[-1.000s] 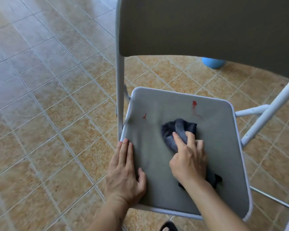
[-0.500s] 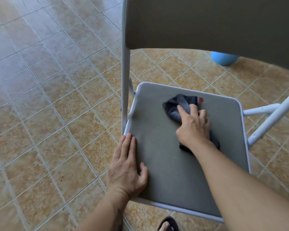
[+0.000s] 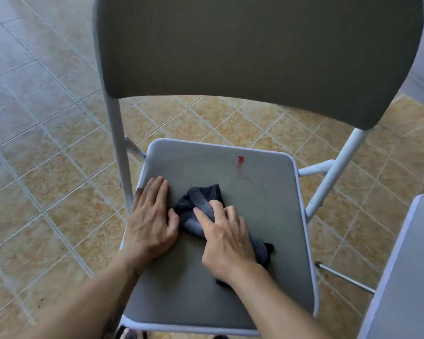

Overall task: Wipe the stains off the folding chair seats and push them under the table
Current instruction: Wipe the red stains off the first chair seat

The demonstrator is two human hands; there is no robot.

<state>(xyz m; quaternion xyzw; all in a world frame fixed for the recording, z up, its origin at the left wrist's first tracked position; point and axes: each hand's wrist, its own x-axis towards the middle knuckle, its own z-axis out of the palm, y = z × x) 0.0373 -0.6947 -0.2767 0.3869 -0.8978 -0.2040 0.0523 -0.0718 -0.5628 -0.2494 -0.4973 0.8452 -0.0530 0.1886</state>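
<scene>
A grey folding chair fills the middle of the frame, its seat (image 3: 267, 216) padded and edged with a pale rim, its broad backrest (image 3: 255, 50) spanning the top of the frame on white tubular legs (image 3: 119, 152). On the seat's upper right, close to the back edge, sits a red stain (image 3: 241, 160) with a fainter smear trailing down and to the right of it. The left hand (image 3: 152, 221) lies flat and open on the left edge of the seat, fingers together and pointing toward the backrest, thumb out to the right and just beside the cloth. The right hand (image 3: 227, 241) presses down on a crumpled dark blue-grey cloth (image 3: 198, 199) near the centre of the seat, fingers curled over the fabric and bunching it; a tail of the cloth pokes out from under the heel of the hand toward the lower right. The cloth lies below and to the left of the stain, apart from it. Both bare forearms enter from the bottom of the frame. Beige and tan floor tiles (image 3: 47, 167) surround the chair. At the right edge of the frame a pale grey slab (image 3: 406, 277) with a light rim cuts in; it may be a second chair seat or a tabletop, but too little shows to tell. A thin metal bar (image 3: 345, 277) runs between it and the chair.
</scene>
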